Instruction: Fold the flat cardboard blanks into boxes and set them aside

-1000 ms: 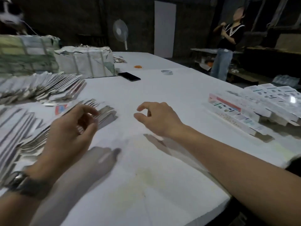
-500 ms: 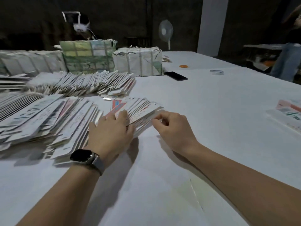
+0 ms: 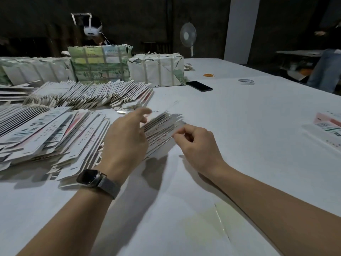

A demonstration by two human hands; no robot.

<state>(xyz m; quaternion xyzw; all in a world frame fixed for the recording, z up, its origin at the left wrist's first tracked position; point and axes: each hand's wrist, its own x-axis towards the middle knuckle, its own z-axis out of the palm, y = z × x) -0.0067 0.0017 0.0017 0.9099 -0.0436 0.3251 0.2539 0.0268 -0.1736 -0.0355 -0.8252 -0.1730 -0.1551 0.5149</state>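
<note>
Blank stacks (image 3: 55, 130) crowd left; bare table (image 3: 239, 145) lies right.

Dim workroom, large white-covered table (image 3: 239, 126)

Dark walls behind; a pale pillar (image 3: 241, 28) at right rear. A standing fan (image 3: 188, 36) just beyond the table's far edge. A second, lower table (image 3: 299, 53) well apart at far right, a person (image 3: 326, 67) in jeans beside it. Light is weak and falls on the tabletop

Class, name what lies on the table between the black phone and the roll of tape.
Nothing: in the head view, only bare white table separates phone from tape.
</note>
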